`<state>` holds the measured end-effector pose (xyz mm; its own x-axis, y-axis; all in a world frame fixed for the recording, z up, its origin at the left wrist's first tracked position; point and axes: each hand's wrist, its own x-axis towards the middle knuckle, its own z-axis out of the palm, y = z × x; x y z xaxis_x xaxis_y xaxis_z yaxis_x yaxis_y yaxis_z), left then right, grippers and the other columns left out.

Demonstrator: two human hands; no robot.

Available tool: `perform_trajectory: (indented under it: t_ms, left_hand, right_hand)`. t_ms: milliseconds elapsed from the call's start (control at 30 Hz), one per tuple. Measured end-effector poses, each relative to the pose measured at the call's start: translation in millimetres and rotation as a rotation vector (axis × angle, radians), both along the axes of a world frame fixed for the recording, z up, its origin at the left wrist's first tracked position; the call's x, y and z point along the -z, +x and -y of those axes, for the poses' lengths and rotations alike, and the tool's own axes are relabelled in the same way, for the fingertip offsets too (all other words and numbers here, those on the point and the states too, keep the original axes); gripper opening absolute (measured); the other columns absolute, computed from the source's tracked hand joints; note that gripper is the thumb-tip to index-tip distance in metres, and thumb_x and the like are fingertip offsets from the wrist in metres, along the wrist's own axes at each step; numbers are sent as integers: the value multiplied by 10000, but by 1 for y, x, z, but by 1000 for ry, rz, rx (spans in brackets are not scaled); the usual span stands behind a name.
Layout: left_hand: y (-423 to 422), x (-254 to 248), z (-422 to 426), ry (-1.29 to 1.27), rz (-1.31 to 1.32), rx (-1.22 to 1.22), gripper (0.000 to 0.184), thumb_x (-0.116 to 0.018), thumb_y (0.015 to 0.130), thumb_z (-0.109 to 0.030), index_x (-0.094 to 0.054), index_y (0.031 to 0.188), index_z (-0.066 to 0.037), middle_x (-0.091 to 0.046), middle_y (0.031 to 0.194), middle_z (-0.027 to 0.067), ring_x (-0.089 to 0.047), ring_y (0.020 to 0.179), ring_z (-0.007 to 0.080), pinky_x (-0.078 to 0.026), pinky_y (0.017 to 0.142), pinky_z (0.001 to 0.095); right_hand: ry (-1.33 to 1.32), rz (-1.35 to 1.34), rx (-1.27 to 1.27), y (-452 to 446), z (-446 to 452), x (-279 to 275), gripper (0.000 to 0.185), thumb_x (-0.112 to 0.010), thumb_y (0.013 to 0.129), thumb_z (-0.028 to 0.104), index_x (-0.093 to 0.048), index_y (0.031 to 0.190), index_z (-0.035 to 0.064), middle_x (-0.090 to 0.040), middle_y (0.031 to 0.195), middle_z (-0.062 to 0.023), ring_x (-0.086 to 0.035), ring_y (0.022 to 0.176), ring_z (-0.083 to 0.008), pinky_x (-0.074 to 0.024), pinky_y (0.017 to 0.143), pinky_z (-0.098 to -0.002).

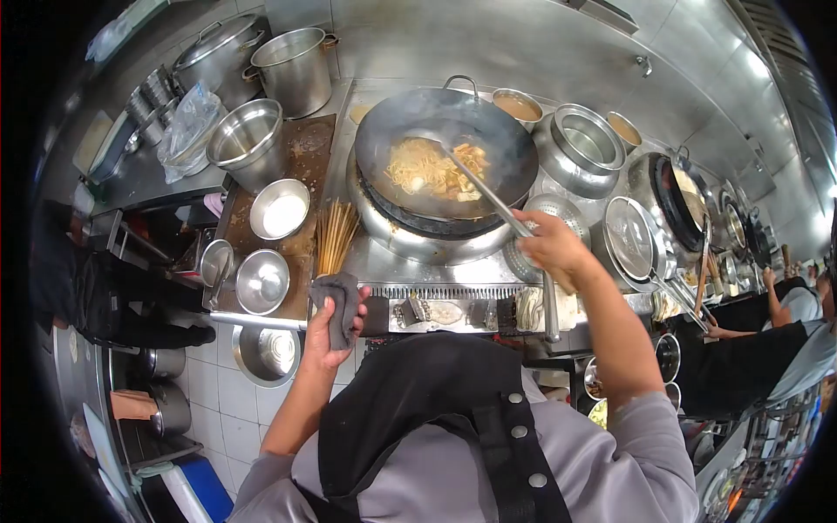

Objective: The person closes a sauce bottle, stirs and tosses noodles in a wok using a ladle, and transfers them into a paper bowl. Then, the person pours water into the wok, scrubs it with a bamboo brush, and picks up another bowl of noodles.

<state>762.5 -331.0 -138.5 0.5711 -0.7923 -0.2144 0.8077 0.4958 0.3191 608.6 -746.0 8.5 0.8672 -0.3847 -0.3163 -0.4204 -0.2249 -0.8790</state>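
Note:
Noodles with other pieces (427, 170) lie in a large dark wok (514, 157) on the stove, with steam rising. My right hand (554, 246) is closed round the handle of a long metal ladle (493, 196), whose head end is among the food in the wok. In my left hand (327, 336), off the lower left of the wok, is a folded dark grey cloth (336, 307), gripped by the fingers. Just above that cloth stands a bundle of thin wooden sticks (337, 237).
Metal bowls (262, 281) and pots (295, 71) stand at the left. Right of the wok are a lidless pot (586, 144), a strainer (629, 237) and another wok (667, 196). Co-workers (758, 353) are at the far right; a dark-clothed person (113, 292) stands left.

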Motion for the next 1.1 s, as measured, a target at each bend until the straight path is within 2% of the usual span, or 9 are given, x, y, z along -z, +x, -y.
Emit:
perform_trajectory:
  t_ms: [267,367,500,567,667,767,833,933,1100]
  left_hand:
    - [-2,-39,42,201,124,82,635,-578,962,-575,-481,1432,-159,-615,1320,134,-664,1086,350,-611,690,350]
    - [1,-46,67,202,155,172,627,-472,972,-652,-496,1416,-210,-623,1319,130,-676,1084,355,-606,619,338]
    - [11,-51,79,247,172,188,683,-448,969,-678,-514,1395,-148,-638,1296,135,-695,1046,338,-608,636,303]
    - [17,-50,83,251,183,167,684,-407,984,-683,-525,1361,-124,-658,1238,109,-693,1042,335,-582,694,378]
    - [29,-52,108,261,187,180,675,-386,998,-674,-524,1365,-125,-644,1269,117,-657,1115,326,-583,823,420]
    - [34,-73,158,295,98,95,604,-395,1037,-598,-487,1394,-119,-576,1352,138,-577,1239,337,-555,935,516]
    - [39,-80,193,373,-10,-121,589,-417,1044,-566,-441,1417,-111,-495,1430,132,-465,1335,362,-512,1016,570]
    - [32,-91,220,388,-85,-123,477,-498,1061,-428,-434,1401,-100,-486,1419,148,-488,1282,356,-508,1008,597]
    - [40,-74,230,446,-96,-111,464,-606,1022,-372,-444,1377,-123,-489,1369,138,-525,1191,331,-509,978,564]
  right_hand:
    - [-74,120,267,49,3,24,551,-672,875,41,-519,1404,48,-598,709,-50,-576,552,-136,-482,482,-298]
    - [-14,27,46,53,-17,31,554,-688,884,74,-516,1411,74,-616,750,-64,-599,594,-142,-513,535,-316]
    - [-731,225,-303,-31,-8,11,578,-668,856,56,-550,1414,148,-679,820,-166,-682,736,-296,-549,676,-406]
    - [-1102,76,-383,-67,16,-21,597,-669,839,59,-563,1415,176,-677,852,-207,-676,754,-378,-554,691,-458]
    - [-1176,-11,-160,-95,-21,-38,630,-682,826,70,-550,1429,193,-679,844,-198,-671,764,-402,-548,687,-490]
    - [-590,122,135,-110,-70,-3,646,-679,902,49,-466,1504,146,-596,779,-97,-531,629,-176,-476,610,-347]
    - [-469,122,258,-114,-103,33,591,-670,941,84,-458,1491,128,-691,894,-174,-627,670,-184,-522,692,-313]
    - [-419,221,308,-134,-114,142,606,-678,941,78,-440,1496,127,-674,887,-154,-588,702,-145,-507,698,-295]
    - [10,121,300,-159,-107,157,624,-683,956,86,-390,1505,128,-646,1001,-97,-541,809,-89,-472,712,-244]
